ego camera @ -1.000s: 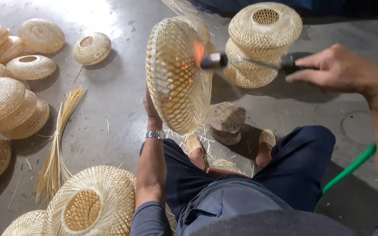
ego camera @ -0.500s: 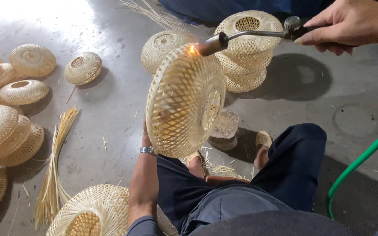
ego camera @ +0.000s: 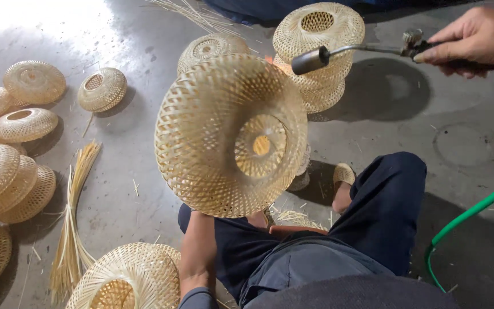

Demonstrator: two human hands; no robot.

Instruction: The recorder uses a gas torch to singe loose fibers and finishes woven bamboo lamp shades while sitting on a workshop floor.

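Note:
I hold a round woven bamboo shade (ego camera: pixel 230 134) up in front of me, its hollow side with the small centre hole turned toward me. My left forearm (ego camera: pixel 197 254) rises under it; the hand itself is hidden behind the weave, gripping it. My right hand (ego camera: pixel 475 41) at the top right grips the handle of a gas torch (ego camera: pixel 367 50). The torch's metal nozzle (ego camera: pixel 310 59) points left, just above the shade's upper right rim. No flame shows.
A stack of finished shades (ego camera: pixel 320 54) stands behind, another shade (ego camera: pixel 211 47) beside it and a small one (ego camera: pixel 102 89) farther left. More pile up at the left edge (ego camera: pixel 7 174). A bundle of bamboo strips (ego camera: pixel 72 229), a shade (ego camera: pixel 128 277) by my knee, a green hose (ego camera: pixel 470 213).
The shade has turned from edge-on to show its hollow inside. The torch's flame, earlier licking the rim, is gone, and the nozzle now sits just off the rim.

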